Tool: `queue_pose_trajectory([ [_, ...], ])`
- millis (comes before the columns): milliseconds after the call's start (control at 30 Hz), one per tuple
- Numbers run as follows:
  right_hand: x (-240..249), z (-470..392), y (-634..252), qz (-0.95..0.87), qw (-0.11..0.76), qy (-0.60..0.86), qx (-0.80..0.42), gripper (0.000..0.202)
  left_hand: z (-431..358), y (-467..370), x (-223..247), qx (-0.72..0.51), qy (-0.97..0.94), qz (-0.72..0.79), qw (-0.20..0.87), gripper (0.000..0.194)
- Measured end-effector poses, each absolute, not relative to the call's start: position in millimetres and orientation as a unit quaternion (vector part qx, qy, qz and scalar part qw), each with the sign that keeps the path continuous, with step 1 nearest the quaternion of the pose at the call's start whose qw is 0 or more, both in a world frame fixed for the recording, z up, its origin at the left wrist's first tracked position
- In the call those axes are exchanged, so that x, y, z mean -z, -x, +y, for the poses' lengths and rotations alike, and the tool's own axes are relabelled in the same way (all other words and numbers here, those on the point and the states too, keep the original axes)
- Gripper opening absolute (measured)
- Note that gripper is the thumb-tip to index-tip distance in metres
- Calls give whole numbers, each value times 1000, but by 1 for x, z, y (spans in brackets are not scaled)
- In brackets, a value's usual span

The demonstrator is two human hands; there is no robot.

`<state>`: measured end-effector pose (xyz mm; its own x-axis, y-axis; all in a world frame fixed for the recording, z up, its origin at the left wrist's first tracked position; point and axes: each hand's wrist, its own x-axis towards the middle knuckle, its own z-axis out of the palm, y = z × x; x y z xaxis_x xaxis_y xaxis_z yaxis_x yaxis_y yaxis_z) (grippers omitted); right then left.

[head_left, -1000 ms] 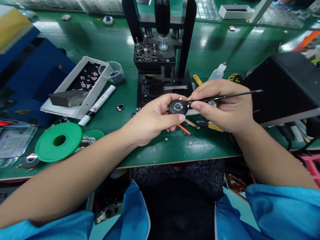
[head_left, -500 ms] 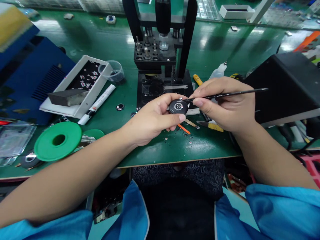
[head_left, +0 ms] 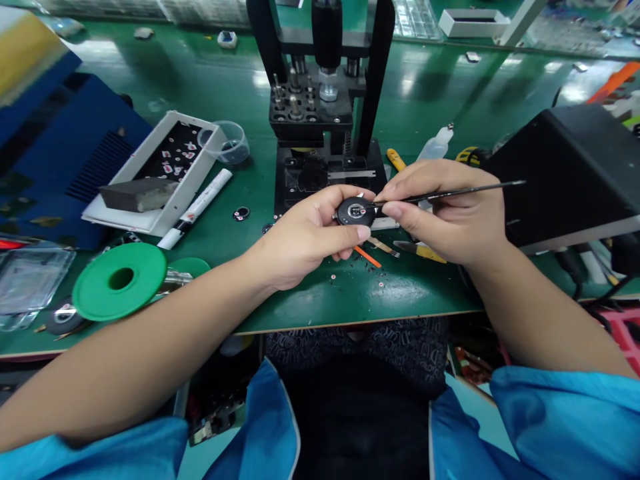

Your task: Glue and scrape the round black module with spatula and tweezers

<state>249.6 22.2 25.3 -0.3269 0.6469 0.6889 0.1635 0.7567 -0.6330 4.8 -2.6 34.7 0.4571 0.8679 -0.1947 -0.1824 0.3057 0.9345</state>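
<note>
My left hand [head_left: 310, 237] is closed around the rim of a round black watch case [head_left: 346, 212], thumb along its near edge. The case is tilted, showing a pale ring and small shiny spots at its centre, with metal lugs at the edge. A pair of thin black tweezers [head_left: 465, 192] is pinched in my right hand [head_left: 450, 217]. Their tip reaches the ringed centre of the case; whether it grips anything there is too small to tell. Both hands are above the table, in front of a black hand press [head_left: 313, 120].
Left stand a white box [head_left: 193, 177] of small parts, a marker [head_left: 197, 207], a clear cup [head_left: 233, 143] and a green spool [head_left: 120, 280]. An orange stick [head_left: 369, 257] and a yellow-handled blade [head_left: 423, 251] lie below my hands. A black box [head_left: 565, 173] stands right.
My right hand has shifted slightly left, and the tweezer tip has moved from the upper edge of the case to its ringed centre. The left hand barely moved.
</note>
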Motion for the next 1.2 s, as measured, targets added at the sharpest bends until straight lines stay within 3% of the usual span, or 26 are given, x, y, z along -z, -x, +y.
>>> queue_pose_trajectory([
  [333, -25, 22, -246, -766, 537, 283, -210, 23, 0, -4, -34, -361, -461, 353, 730, 63],
  [567, -34, 15, -248, -744, 567, 295, -195, 10, -2, -5, -32, -374, -472, 368, 709, 65],
  [867, -37, 23, -246, -683, 532, 313, -391, 42, -4, -12, -28, -463, -509, 373, 622, 67],
  [1200, -35, 26, -251, -720, 493, 335, -357, 59, -7, -10, -19, -449, -578, 377, 568, 61],
])
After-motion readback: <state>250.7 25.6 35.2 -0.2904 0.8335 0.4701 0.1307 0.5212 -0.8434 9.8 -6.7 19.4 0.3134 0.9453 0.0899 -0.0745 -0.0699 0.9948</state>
